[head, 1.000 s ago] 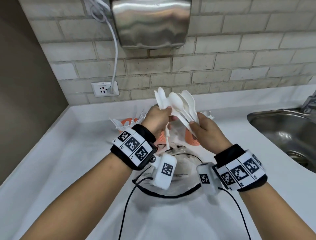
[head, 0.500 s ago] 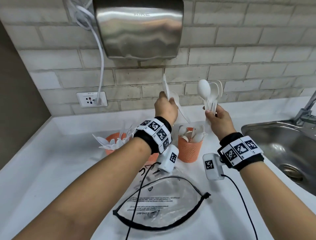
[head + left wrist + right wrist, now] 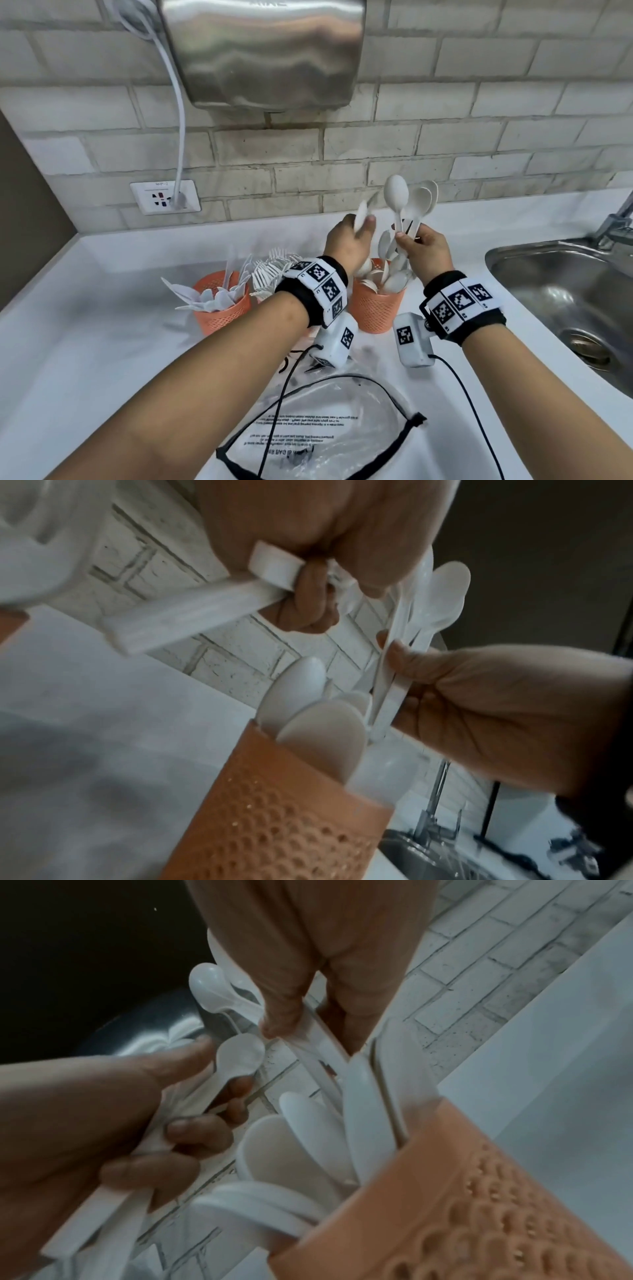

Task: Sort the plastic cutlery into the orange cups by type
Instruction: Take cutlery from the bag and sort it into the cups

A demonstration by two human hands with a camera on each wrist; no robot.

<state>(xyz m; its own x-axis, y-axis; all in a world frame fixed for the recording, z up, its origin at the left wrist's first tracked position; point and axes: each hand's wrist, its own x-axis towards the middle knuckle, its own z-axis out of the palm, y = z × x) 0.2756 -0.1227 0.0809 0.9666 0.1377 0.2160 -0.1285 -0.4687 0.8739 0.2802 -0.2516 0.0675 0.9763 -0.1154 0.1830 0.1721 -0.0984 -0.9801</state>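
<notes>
White plastic spoons [image 3: 409,202] are standing bowl-up as a small fan in the right hand [image 3: 428,251], whose thumb and fingers are pinching the handles together directly above the rightmost orange cup [image 3: 375,308]. That cup is sitting on the white counter [image 3: 102,342] and is already holding many spoons, bowls up. The left hand [image 3: 347,245] is curling around a few more white cutlery pieces [image 3: 361,216] just left of the right hand's bunch; the left wrist view is showing flat handles sticking out below the fist, but the upper ends are blurring, so the type is uncertain, possibly spoons. The two hands are sitting near each other, apart, both raised over the cup. To the left, a second orange cup [image 3: 222,308] is holding knives, and between the two a bunch of forks [image 3: 274,270] is standing up, its container mostly hiding behind the left wrist. Nearer on the counter a clear plastic bag [image 3: 318,435] with a black drawstring is lying flat. A steel sink [image 3: 565,291] is occupying the right side, a wall socket [image 3: 164,197] the far left, and a steel hand dryer [image 3: 263,51] is hanging on the brick wall above.
</notes>
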